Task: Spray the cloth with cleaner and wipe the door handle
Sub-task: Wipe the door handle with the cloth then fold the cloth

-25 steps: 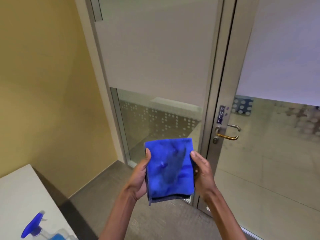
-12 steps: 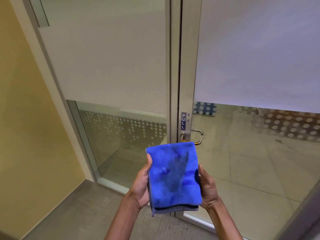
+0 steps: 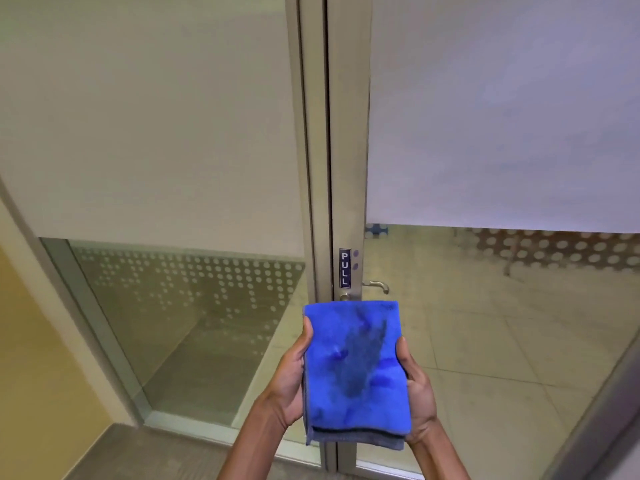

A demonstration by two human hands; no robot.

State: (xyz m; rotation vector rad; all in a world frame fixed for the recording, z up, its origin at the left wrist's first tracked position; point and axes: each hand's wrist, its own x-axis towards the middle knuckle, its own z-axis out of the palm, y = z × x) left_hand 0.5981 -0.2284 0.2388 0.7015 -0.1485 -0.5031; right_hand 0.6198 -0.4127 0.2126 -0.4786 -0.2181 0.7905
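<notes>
A folded blue cloth [image 3: 356,372] with a darker damp patch in its middle lies flat across both my palms. My left hand [image 3: 289,379] holds its left edge and my right hand [image 3: 417,386] holds its right edge. The cloth is raised in front of the glass door, and its top edge covers most of the near door handle. Only the handle's base [image 3: 344,296] shows above the cloth. A second lever handle [image 3: 377,286] on the far side of the glass is visible just above and to the right. The spray bottle is out of view.
A blue PULL label [image 3: 344,268] sits on the metal door frame [image 3: 348,168] above the handle. Frosted film covers the upper glass of both panels. A yellow wall [image 3: 31,358] stands at the left, and grey floor [image 3: 156,455] lies below.
My view has swung right and closer to the door, so the table and spray bottle left the frame. The cloth, still held in both hands, now overlaps the door handle.
</notes>
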